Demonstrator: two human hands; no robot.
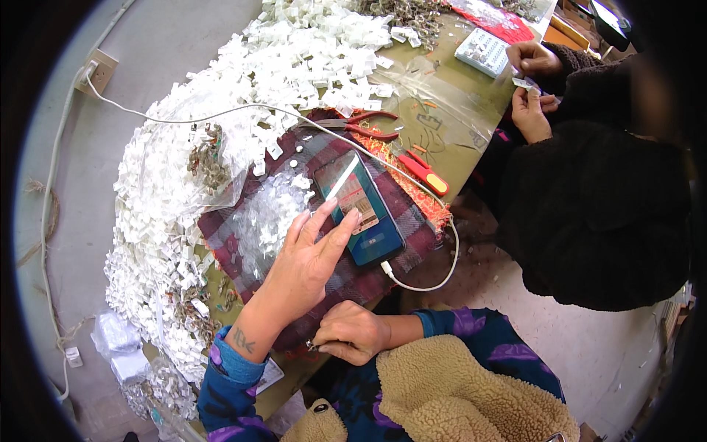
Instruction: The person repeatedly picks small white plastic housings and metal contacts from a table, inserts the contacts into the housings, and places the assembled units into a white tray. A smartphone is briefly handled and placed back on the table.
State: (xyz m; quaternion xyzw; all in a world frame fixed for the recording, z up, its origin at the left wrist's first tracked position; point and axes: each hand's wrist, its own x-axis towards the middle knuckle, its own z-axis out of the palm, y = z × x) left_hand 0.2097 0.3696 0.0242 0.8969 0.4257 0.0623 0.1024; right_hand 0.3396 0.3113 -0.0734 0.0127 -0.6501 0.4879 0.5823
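My left hand reaches over a smartphone with its fingers stretched and apart. Its fingertips are at the lit screen; I cannot tell whether they touch it. The phone lies on a dark plaid cloth, with a white charging cable plugged into its near end. Closer to me, my right hand is closed at the cloth's near edge. A small metallic piece shows at its fingertips, too small to name. Left of the phone, a heap of small white bits lies on the cloth.
A large pile of white plastic pieces covers the table's left side. Red-handled pliers and a red cutter lie beyond the phone. At right, a co-worker's hands hold a small white piece near a blue tray. A power cord crosses the pile.
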